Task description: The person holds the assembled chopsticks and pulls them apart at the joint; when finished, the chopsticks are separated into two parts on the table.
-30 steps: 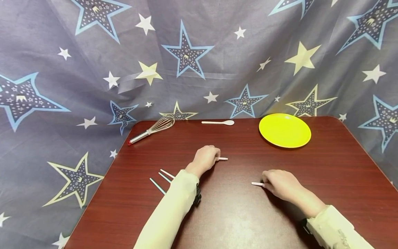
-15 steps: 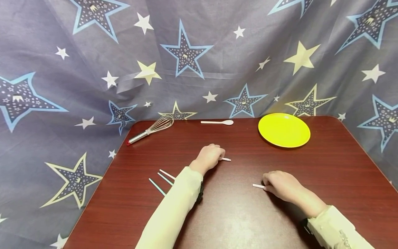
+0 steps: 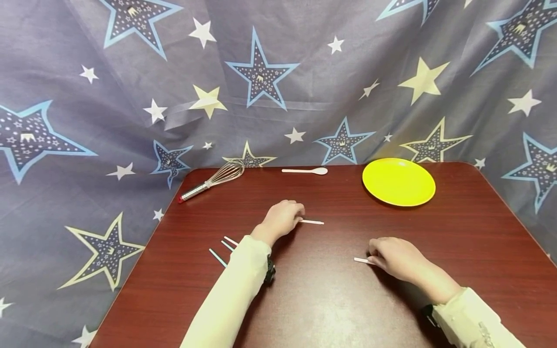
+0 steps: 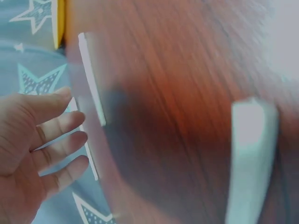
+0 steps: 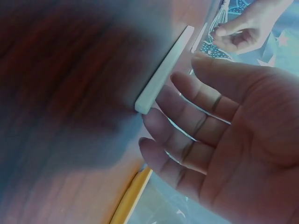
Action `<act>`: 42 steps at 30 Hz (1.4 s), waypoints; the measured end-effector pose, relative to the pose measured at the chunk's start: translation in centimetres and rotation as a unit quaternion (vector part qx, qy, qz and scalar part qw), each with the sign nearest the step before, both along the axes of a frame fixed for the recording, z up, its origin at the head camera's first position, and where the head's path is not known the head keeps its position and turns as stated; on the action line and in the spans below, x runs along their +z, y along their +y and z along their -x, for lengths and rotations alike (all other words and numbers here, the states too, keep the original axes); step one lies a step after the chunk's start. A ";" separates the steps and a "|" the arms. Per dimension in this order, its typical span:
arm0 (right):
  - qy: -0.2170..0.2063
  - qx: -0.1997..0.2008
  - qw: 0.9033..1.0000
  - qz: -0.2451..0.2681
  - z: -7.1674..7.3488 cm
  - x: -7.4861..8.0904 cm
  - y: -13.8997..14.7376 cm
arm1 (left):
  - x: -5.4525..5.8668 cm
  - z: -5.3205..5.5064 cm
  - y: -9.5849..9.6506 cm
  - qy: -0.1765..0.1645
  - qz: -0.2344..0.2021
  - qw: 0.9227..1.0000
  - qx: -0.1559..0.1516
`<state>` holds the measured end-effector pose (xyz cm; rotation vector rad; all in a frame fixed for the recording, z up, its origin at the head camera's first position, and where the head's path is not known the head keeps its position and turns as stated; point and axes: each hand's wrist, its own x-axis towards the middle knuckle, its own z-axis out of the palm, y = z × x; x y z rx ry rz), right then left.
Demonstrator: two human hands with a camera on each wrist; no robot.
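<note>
A white stick (image 3: 312, 222) lies beside the left hand (image 3: 280, 220); a second stick (image 3: 362, 260), at its four o'clock, by the right hand (image 3: 395, 258). Both appear laid down — each grip loose, pinching nothing — but neither hand is clear. A yellow plate (image 3: 399, 182) sits at the first's two o'clock.

Behind the left hand (image 3: 282, 220), the table (image 3: 330, 290) bears a whisk (image 3: 212, 181), spoon (image 3: 321, 171) and plate (image 3: 398, 182), left to right.

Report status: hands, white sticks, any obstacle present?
Left hand beside one white stick, not gripping. Right hand close to second stick. Both sticks on table. No obstacle between hands.
</note>
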<state>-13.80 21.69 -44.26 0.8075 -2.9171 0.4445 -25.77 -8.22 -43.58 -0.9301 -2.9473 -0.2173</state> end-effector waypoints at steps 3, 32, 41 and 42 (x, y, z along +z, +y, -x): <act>0.007 -0.002 1.000 0.002 0.0 0.1 -0.2 | 0.3 -0.4 -1.4 -0.007 -0.025 1.000 0.004; 0.062 0.025 0.998 0.023 -0.1 0.6 -2.1 | 0.6 -6.1 -11.6 -0.037 -0.056 0.998 0.011; 0.061 0.033 0.997 0.024 -0.2 0.6 -2.4 | 0.0 -6.6 -12.6 0.004 -0.016 1.000 0.003; 0.061 0.034 0.997 0.025 -0.2 0.6 -2.4 | -0.1 -6.6 -12.6 0.005 -0.015 1.000 0.002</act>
